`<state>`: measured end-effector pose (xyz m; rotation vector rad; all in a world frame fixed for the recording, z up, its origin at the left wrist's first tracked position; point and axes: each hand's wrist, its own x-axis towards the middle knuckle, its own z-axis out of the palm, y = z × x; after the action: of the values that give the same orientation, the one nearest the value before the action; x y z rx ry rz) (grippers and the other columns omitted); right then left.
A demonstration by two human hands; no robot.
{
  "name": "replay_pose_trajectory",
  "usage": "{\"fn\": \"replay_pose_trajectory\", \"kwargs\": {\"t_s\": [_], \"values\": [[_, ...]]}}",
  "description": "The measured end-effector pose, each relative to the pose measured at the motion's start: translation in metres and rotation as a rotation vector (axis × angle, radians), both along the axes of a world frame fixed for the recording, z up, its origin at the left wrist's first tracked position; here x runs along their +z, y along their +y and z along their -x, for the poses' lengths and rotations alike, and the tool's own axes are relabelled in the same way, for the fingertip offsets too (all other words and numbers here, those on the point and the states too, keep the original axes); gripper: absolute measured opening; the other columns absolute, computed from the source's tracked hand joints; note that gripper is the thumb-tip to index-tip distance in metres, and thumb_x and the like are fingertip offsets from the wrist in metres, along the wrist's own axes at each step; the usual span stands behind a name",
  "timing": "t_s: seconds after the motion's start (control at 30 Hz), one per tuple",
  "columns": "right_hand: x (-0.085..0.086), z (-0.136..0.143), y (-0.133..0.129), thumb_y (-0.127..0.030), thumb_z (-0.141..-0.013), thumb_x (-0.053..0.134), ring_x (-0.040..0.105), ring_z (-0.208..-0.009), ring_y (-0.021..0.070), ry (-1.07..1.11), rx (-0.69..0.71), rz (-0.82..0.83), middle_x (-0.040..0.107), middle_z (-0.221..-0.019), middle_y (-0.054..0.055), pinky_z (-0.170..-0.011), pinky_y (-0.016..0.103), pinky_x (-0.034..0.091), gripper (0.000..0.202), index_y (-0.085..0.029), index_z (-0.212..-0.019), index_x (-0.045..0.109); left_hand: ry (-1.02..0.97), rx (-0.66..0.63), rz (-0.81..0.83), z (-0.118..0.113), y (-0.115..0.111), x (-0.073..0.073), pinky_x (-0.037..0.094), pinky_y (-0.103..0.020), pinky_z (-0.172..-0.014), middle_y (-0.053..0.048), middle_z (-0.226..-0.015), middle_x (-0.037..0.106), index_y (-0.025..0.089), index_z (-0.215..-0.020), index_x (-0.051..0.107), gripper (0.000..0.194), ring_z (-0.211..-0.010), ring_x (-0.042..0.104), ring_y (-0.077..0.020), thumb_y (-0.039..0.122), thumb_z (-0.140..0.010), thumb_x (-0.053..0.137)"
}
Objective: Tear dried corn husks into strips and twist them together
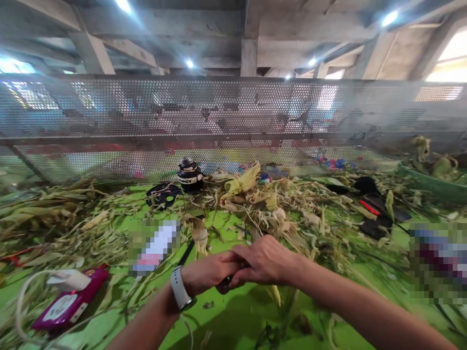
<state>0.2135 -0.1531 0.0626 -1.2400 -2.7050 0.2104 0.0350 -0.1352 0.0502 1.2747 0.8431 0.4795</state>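
Over the green tabletop (219,321), my left hand (215,271) and my right hand (260,262) meet, the right fingers lying over the left ones. Both are curled around a small dark object (223,286), mostly hidden, that shows just below the fingers. A watch with a white strap (180,289) is on my left wrist. Dry husks and leaves lie around and beyond the hands; a curled husk (200,233) is just past my left hand. Farther back is a pale yellow-green husk bundle (242,182).
A black jar (189,176) stands near a perforated metal screen (233,112). At left lie a magenta power strip (73,301) with a white plug and a blurred-out flat item (156,247). A green basket (434,184) of husks is back right; cables cross the table.
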Motion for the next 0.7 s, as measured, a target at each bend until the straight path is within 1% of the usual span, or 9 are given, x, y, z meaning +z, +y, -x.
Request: {"fn": "replay_pose_trajectory", "kwargs": {"t_s": [0.07,0.1,0.13,0.27,0.33,0.43,0.5,0.6,0.7], "values": [[0.005,-0.007,-0.01,-0.055,-0.083,0.053,0.059,-0.055,0.0167,0.044,0.032,0.131,0.067,-0.066,0.003,-0.052,0.022,0.035,0.045,-0.021,-0.111,0.063,0.068,-0.227,0.083,0.003,-0.006,0.004,0.023,-0.02,-0.039,0.002,-0.05,0.048,0.017,-0.064,0.065,0.015,-0.04,0.034,-0.007,0.031,-0.07,0.066],[0.007,-0.01,-0.015,-0.052,-0.082,0.055,0.058,-0.056,0.0158,0.075,0.062,0.198,0.067,-0.068,0.003,-0.052,0.021,0.034,0.043,-0.021,-0.11,0.063,0.093,-0.318,0.109,0.005,-0.01,0.005,0.023,-0.02,-0.04,0.003,-0.051,0.047,0.018,-0.065,0.064,0.019,-0.04,0.033,-0.0065,0.034,-0.073,0.064],[0.007,-0.012,-0.018,-0.05,-0.082,0.057,0.058,-0.057,0.0148,0.106,0.096,0.265,0.066,-0.068,0.002,-0.051,0.021,0.034,0.04,-0.021,-0.108,0.064,0.107,-0.368,0.122,0.007,-0.013,0.006,0.022,-0.02,-0.041,0.003,-0.052,0.045,0.018,-0.066,0.063,0.021,-0.041,0.032,-0.0063,0.037,-0.075,0.062],[0.007,-0.016,-0.024,-0.037,-0.087,0.053,0.053,-0.058,0.0113,0.212,0.188,0.468,0.062,-0.066,-0.001,-0.053,0.019,0.035,0.023,-0.021,-0.091,0.07,0.155,-0.379,0.179,0.017,-0.024,0.014,0.016,-0.023,-0.04,0.005,-0.051,0.04,0.019,-0.07,0.058,0.033,-0.041,0.027,-0.0063,0.051,-0.074,0.061],[0.007,-0.014,-0.024,-0.032,-0.09,0.047,0.053,-0.06,0.0104,0.267,0.205,0.585,0.062,-0.068,-0.001,-0.057,0.018,0.037,0.025,-0.02,-0.089,0.069,0.185,-0.378,0.2,0.021,-0.025,0.019,0.014,-0.023,-0.041,0.006,-0.052,0.039,0.019,-0.074,0.055,0.038,-0.041,0.026,-0.006,0.056,-0.072,0.061],[0.005,-0.015,-0.02,-0.036,-0.093,0.041,0.048,-0.049,0.0076,0.352,0.141,0.881,0.054,-0.06,-0.003,-0.051,0.018,0.038,0.032,-0.015,-0.095,0.065,0.207,-0.397,0.223,0.026,-0.018,0.026,0.012,-0.023,-0.041,0.007,-0.054,0.039,0.019,-0.075,0.05,0.041,-0.041,0.024,-0.0052,0.058,-0.071,0.062],[0.002,-0.019,-0.016,-0.042,-0.093,0.042,0.038,-0.041,0.0052,0.451,0.104,1.04,0.043,-0.053,-0.007,-0.042,0.017,0.032,0.036,-0.013,-0.097,0.063,0.204,-0.392,0.25,0.031,-0.01,0.03,0.009,-0.024,-0.042,0.008,-0.053,0.037,0.019,-0.075,0.048,0.04,-0.042,0.021,-0.0048,0.056,-0.071,0.063],[-0.006,-0.031,-0.01,-0.046,-0.091,0.046,0.029,-0.041,0.0034,0.674,0.1,1.159,0.032,-0.052,-0.009,-0.039,0.016,0.025,0.039,-0.012,-0.098,0.063,0.198,-0.375,0.283,0.04,0.002,0.034,0.006,-0.024,-0.044,0.009,-0.052,0.034,0.018,-0.08,0.05,0.038,-0.042,0.015,-0.0045,0.052,-0.072,0.065],[-0.011,-0.041,-0.007,-0.046,-0.09,0.049,0.029,-0.041,0.0023,0.832,0.056,1.227,0.034,-0.053,-0.009,-0.039,0.016,0.024,0.04,-0.011,-0.101,0.064,0.223,-0.354,0.289,0.048,0.011,0.038,0.005,-0.024,-0.044,0.01,-0.052,0.033,0.017,-0.086,0.052,0.039,-0.043,0.013,-0.0045,0.051,-0.071,0.066]]}}
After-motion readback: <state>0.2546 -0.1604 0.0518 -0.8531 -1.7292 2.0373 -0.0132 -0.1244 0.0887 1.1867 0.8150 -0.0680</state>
